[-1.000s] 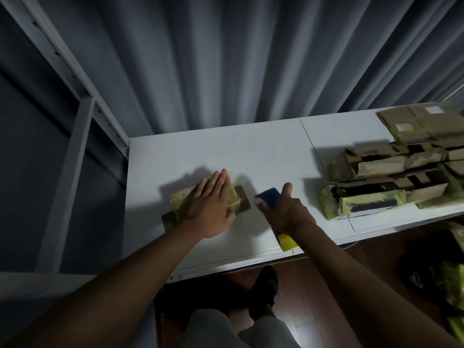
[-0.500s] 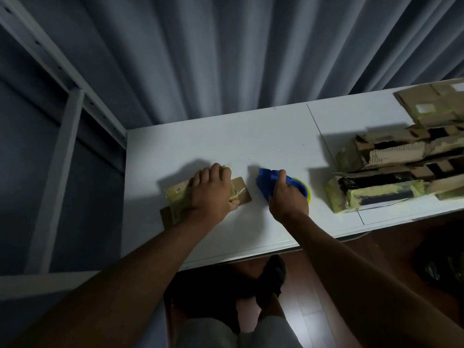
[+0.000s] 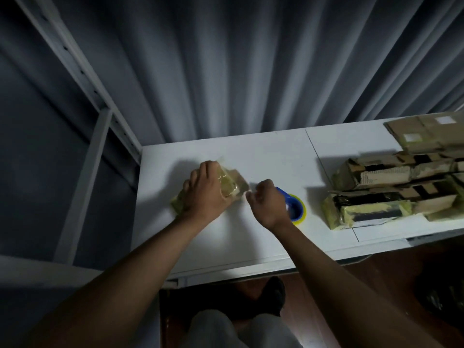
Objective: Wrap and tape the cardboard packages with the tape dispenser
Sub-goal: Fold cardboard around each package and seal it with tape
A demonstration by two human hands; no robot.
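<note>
Grey pleated curtains [image 3: 251, 71] hang behind a white table [image 3: 263, 237] in a dim room, and a pale metal rack frame [image 3: 82, 187] stands off its left end; your shoe [image 3: 275, 295] shows on the dark wooden floor below the table's near edge. Your left hand [image 3: 206, 194] lies over the cardboard package [image 3: 232, 183] near the table's left side, fingers curled over its far edge and gripping it; the package is wrapped in yellowish tape and sits tilted on the surface. Your right hand [image 3: 267, 205] hovers just right of the package with its fingers curled, and whether it pinches a strip of tape cannot be told in this light; the blue and yellow tape dispenser [image 3: 296, 209] lies on the table right beside that hand, partly hidden by it. A stack of taped cardboard packages [image 3: 391, 189] rests well apart at the table's right end.
</note>
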